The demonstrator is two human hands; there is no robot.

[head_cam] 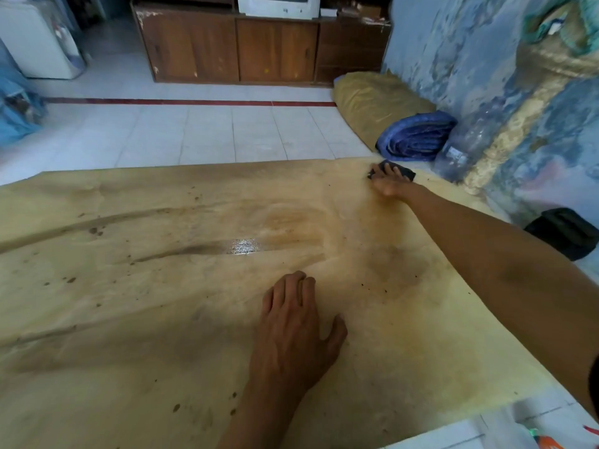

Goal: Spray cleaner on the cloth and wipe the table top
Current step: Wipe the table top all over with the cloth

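The table top is a wide yellowish-tan surface with dark specks, streaks and a wet shiny patch near its middle. My right hand is stretched to the far right corner and presses a dark cloth flat against the surface. Only the edges of the cloth show around the fingers. My left hand lies palm down on the table near the middle, fingers loosely together, holding nothing. A bit of an orange and green object shows at the bottom right edge; I cannot tell whether it is the spray bottle.
Beyond the table lies white tiled floor with a red stripe. Against the right wall sit a tan sack, a folded blue tarp, a large clear bottle and a black bag. A wooden cabinet stands at the back.
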